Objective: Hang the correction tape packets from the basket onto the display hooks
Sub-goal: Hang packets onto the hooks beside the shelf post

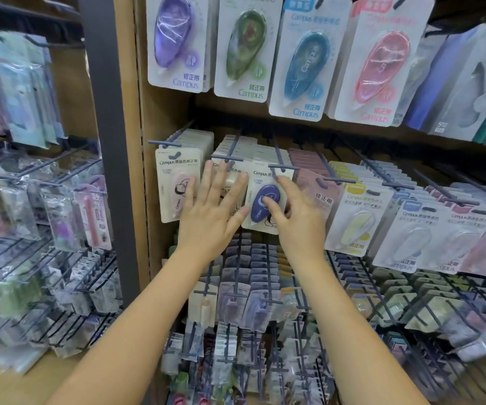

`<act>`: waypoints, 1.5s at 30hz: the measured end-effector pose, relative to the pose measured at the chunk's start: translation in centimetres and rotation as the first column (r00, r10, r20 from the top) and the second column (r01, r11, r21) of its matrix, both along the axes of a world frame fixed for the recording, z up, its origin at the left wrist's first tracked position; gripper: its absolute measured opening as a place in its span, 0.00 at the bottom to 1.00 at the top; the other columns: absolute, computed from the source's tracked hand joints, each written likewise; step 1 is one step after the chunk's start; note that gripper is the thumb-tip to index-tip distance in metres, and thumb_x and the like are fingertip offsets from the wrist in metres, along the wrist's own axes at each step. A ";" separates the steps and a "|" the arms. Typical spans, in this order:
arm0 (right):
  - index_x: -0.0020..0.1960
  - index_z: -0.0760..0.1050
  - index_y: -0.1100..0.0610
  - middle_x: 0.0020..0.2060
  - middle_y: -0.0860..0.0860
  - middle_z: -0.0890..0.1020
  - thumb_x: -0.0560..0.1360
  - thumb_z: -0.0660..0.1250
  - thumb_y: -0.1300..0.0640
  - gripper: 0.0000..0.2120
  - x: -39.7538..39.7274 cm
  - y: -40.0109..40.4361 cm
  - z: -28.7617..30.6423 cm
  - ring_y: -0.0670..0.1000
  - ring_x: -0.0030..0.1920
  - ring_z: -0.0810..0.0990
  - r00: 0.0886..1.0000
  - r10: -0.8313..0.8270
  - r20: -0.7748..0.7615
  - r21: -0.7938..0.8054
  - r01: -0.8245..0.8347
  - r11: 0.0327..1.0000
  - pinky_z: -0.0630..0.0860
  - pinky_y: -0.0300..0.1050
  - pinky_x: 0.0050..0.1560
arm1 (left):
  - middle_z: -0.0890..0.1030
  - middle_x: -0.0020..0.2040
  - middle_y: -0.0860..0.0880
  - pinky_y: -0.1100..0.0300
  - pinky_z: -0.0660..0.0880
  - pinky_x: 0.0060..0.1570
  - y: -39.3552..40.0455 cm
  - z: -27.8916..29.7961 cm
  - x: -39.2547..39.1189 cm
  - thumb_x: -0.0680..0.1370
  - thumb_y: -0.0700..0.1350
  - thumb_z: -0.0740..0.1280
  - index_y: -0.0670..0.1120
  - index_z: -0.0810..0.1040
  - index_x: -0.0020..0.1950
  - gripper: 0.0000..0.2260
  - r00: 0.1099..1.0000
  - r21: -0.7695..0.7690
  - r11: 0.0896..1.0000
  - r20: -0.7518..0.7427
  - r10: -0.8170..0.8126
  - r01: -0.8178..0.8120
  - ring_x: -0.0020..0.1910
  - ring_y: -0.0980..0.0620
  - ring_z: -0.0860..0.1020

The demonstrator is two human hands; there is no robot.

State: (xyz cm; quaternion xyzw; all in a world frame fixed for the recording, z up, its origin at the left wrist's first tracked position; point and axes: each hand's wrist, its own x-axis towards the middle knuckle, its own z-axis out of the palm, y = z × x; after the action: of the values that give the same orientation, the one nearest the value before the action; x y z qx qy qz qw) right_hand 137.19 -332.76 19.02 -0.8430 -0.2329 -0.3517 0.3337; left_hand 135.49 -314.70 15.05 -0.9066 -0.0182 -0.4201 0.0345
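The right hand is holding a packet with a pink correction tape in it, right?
Not quite. The head view shows the right hand gripping a cream card packet with a dark blue correction tape, not a pink one. It hangs at a dark metal display hook.

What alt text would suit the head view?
A right hand pinches a cream card packet with a dark blue correction tape at a grey display hook, while the flat left hand presses the neighbouring cream packets.

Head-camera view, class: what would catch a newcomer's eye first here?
Two bare hands at centre: the left hand lies flat with spread fingers on a cream packet, and the right hand pinches the navy correction tape packet at its hook. Above hang four big Campus packets: purple, green, blue, pink.
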 end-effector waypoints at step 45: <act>0.75 0.61 0.59 0.72 0.59 0.68 0.61 0.83 0.41 0.52 -10.1 -49.0 -68.3 0.60 0.74 0.65 0.094 -0.501 -0.860 -0.502 -0.324 0.802 0.65 0.57 0.70 | 0.60 0.82 0.36 0.33 0.72 0.64 -44.0 -51.2 -20.0 0.78 0.62 0.59 0.40 0.60 0.82 0.38 0.645 -0.378 0.845 -0.762 -0.051 -0.379 0.75 0.31 0.68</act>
State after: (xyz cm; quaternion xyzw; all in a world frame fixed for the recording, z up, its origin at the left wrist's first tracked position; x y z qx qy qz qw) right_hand 127.11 -381.74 -49.30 -0.9206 0.0139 0.3779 0.0978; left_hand 115.46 -358.73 -36.19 -0.9670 -0.1973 0.0155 -0.1606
